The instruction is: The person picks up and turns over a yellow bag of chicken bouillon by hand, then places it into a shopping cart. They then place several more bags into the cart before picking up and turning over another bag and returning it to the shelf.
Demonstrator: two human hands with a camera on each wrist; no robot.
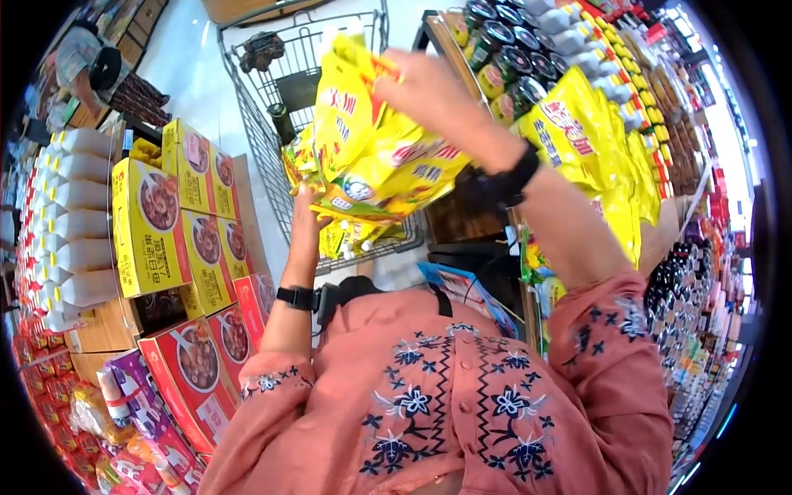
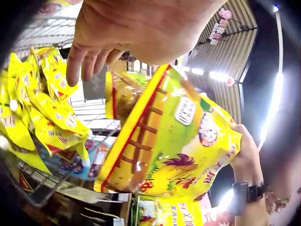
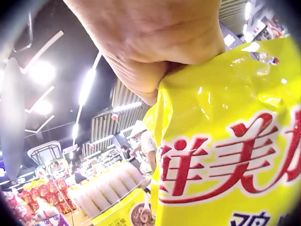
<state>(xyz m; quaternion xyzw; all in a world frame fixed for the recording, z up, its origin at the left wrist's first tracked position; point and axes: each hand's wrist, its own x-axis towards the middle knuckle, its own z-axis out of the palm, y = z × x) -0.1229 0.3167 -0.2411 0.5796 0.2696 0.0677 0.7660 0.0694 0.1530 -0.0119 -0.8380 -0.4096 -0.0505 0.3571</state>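
Note:
My right hand grips the top of a large yellow seasoning bag with red lettering, raised over the shopping cart. Another yellow bag face shows beside it. In the right wrist view the bag's plastic bunches under the hand. My left hand is at the lower left of the raised bags, its fingers extended. From the left wrist view, those fingers hang above the cart, beside the bag's printed rooster side. More yellow bags lie in the cart.
Boxes with bowl pictures are stacked left of the cart, near white jugs. On the right, yellow bags lie on a display beside dark-lidded jars. A person stands at the far left.

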